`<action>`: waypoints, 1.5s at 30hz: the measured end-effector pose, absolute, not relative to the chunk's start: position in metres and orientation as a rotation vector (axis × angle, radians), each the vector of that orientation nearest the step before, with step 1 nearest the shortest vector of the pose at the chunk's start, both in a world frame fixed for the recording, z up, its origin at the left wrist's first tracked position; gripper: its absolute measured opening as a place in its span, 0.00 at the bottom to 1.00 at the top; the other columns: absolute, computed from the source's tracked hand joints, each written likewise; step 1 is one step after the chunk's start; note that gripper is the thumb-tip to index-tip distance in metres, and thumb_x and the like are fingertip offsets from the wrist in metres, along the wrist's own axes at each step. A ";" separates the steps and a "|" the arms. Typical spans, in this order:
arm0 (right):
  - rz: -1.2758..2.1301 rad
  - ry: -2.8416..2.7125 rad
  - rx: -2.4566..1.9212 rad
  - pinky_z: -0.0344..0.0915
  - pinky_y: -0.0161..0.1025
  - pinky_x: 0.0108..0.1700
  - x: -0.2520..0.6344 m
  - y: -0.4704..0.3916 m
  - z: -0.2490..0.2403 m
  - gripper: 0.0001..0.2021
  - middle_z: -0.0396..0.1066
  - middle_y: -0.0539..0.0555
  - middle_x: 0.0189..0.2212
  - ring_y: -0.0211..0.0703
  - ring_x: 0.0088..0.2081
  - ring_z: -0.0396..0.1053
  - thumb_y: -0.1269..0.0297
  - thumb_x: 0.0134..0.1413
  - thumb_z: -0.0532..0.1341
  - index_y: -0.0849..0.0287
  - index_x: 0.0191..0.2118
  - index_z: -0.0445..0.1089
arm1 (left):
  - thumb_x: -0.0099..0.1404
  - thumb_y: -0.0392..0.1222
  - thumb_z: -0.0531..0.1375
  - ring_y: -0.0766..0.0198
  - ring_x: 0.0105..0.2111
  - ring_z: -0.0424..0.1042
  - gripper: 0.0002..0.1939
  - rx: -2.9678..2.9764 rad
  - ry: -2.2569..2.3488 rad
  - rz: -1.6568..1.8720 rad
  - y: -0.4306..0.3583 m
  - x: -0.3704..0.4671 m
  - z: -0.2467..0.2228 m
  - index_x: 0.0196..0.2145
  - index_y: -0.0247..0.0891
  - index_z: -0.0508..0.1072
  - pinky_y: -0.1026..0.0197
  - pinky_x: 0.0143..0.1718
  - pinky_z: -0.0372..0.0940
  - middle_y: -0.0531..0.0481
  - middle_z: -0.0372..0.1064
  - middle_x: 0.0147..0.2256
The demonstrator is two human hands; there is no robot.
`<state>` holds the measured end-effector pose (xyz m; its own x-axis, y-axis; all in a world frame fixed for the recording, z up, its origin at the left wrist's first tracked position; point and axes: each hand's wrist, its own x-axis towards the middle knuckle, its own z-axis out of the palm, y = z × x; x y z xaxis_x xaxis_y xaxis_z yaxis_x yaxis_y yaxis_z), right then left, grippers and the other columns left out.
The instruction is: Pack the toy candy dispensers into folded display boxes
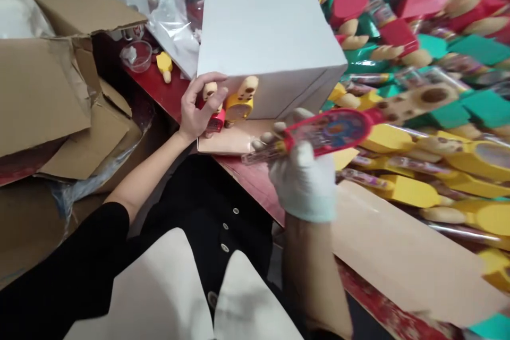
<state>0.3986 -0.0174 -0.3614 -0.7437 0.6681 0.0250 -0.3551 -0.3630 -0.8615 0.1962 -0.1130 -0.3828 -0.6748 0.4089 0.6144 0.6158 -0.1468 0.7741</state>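
My bare left hand (199,109) curls its thumb and fingers around a red toy (215,122) with a spotted beige top, upright against the white box (271,26). Just right of it stands a yellow toy (239,103) of the same kind. My right hand (303,170), in a white glove, grips a red paddle-shaped toy (330,130), tilted up to the right. That toy has a colourful picture on its face and a spotted beige handle. A clear plastic piece (263,154) sticks out at the glove's left; motion blur hides its detail.
Many red, green and yellow toys (398,191) are heaped at right. A flat beige cardboard strip (382,239) borders the red table. Open brown cartons (40,101) stand at left. A clear round tub (137,56) and a small yellow toy (164,66) lie behind my left hand.
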 end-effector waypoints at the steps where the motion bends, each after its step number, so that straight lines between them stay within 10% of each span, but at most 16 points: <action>1: 2.133 -1.224 -0.399 0.75 0.46 0.51 0.389 -0.027 -0.366 0.23 0.72 0.49 0.42 0.39 0.40 0.75 0.52 0.47 0.73 0.51 0.48 0.69 | 0.68 0.67 0.58 0.57 0.44 0.75 0.24 -1.189 -1.909 -1.942 -0.113 0.197 -0.383 0.44 0.45 0.76 0.54 0.48 0.68 0.48 0.74 0.43; 11: 1.931 -1.679 -0.466 0.72 0.54 0.58 0.356 -0.049 -0.438 0.23 0.76 0.57 0.45 0.50 0.48 0.76 0.46 0.49 0.67 0.55 0.45 0.68 | 0.69 0.67 0.57 0.56 0.49 0.73 0.21 -1.261 -1.880 -1.961 -0.105 0.189 -0.391 0.45 0.51 0.74 0.50 0.54 0.66 0.54 0.76 0.45; 25: 1.048 -2.344 -0.429 0.68 0.52 0.55 0.344 -0.054 -0.421 0.17 0.65 0.61 0.47 0.51 0.50 0.66 0.59 0.54 0.64 0.59 0.47 0.66 | 0.69 0.66 0.57 0.59 0.45 0.73 0.20 -1.363 -1.755 -1.964 -0.108 0.178 -0.384 0.46 0.52 0.76 0.53 0.49 0.67 0.52 0.75 0.44; 33: 0.320 -2.662 -1.358 0.61 0.63 0.52 0.413 0.039 -0.428 0.26 0.67 0.69 0.45 0.64 0.50 0.62 0.56 0.49 0.66 0.67 0.51 0.67 | 0.64 0.78 0.50 0.57 0.48 0.69 0.28 -1.401 -1.910 -1.972 -0.113 0.108 -0.389 0.42 0.62 0.78 0.47 0.54 0.64 0.63 0.78 0.44; 38: 0.393 -2.727 -1.411 0.63 0.62 0.52 0.421 0.057 -0.395 0.25 0.69 0.73 0.45 0.67 0.51 0.65 0.50 0.49 0.67 0.65 0.47 0.72 | 0.61 0.82 0.35 0.49 0.65 0.61 0.44 -1.104 -1.749 -2.078 -0.146 0.150 -0.393 0.65 0.62 0.62 0.43 0.65 0.57 0.54 0.63 0.64; 45: 1.283 -2.181 -1.464 0.74 0.58 0.49 0.473 0.059 -0.323 0.34 0.76 0.67 0.47 0.62 0.46 0.76 0.51 0.26 0.76 0.57 0.46 0.73 | 0.61 0.74 0.59 0.45 0.66 0.63 0.30 -1.642 -1.865 -1.518 -0.156 0.164 -0.366 0.55 0.58 0.75 0.40 0.71 0.47 0.48 0.73 0.54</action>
<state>0.4729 0.0588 -0.3226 -0.4807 0.8332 -0.2732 0.6436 0.1236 -0.7553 0.1643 -0.1557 -0.3662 -0.3462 0.5941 0.7261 0.8316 -0.1640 0.5307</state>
